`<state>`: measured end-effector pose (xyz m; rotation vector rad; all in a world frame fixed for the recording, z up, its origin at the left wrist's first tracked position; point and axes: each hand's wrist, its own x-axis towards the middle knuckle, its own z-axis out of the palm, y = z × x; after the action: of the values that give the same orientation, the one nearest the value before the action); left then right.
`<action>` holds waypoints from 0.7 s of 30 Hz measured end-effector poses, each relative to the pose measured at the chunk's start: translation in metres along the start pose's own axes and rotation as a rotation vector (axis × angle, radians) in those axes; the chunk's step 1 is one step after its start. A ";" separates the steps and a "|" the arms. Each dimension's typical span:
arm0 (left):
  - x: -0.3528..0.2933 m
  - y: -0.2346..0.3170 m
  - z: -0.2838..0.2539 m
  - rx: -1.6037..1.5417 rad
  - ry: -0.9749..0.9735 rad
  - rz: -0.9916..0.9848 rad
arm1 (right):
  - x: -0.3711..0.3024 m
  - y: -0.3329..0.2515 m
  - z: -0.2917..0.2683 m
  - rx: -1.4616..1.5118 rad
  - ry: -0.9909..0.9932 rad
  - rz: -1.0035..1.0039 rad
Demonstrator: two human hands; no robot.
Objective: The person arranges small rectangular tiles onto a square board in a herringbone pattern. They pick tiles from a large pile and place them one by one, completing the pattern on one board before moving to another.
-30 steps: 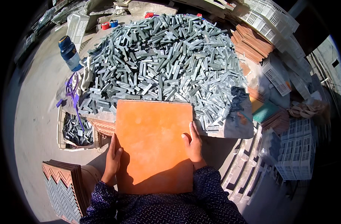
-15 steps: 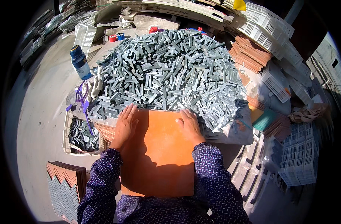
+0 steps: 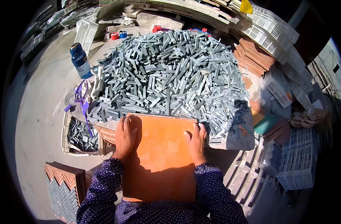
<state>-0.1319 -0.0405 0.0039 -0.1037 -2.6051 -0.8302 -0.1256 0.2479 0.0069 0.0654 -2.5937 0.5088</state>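
A flat, rectangular orange board lies in front of me, its near end against my body and its far edge by a heap of grey stone strips. My left hand grips the board's left edge near the far corner, thumb on the face. On the opposite edge, my right hand holds the board, its thumb on the orange face and its fingers bent at the side. A shadow covers the board's left and near parts. Its underside is hidden.
A blue bottle and purple straps lie left of the heap. Below them sits a crate of dark pieces. Herringbone-patterned panels stand at lower left. White crates and stacked brown panels are on the right.
The board's far edge has come slightly nearer to me. My right hand has shifted from the far right corner outward and down to the right edge; my left hand has also slid nearer.
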 end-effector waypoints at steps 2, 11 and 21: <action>-0.031 -0.008 -0.006 -0.089 0.031 -0.276 | -0.035 -0.002 -0.013 0.000 0.037 0.044; -0.044 -0.039 -0.029 -1.170 -0.748 -0.952 | -0.051 -0.012 -0.064 1.592 -0.795 1.120; -0.068 -0.035 -0.028 -1.255 -0.762 -0.990 | -0.075 0.010 -0.057 1.533 -0.807 0.973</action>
<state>-0.0667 -0.0815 -0.0209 0.6917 -2.0665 -3.1358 -0.0351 0.2748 0.0142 -0.5974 -1.9030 3.1307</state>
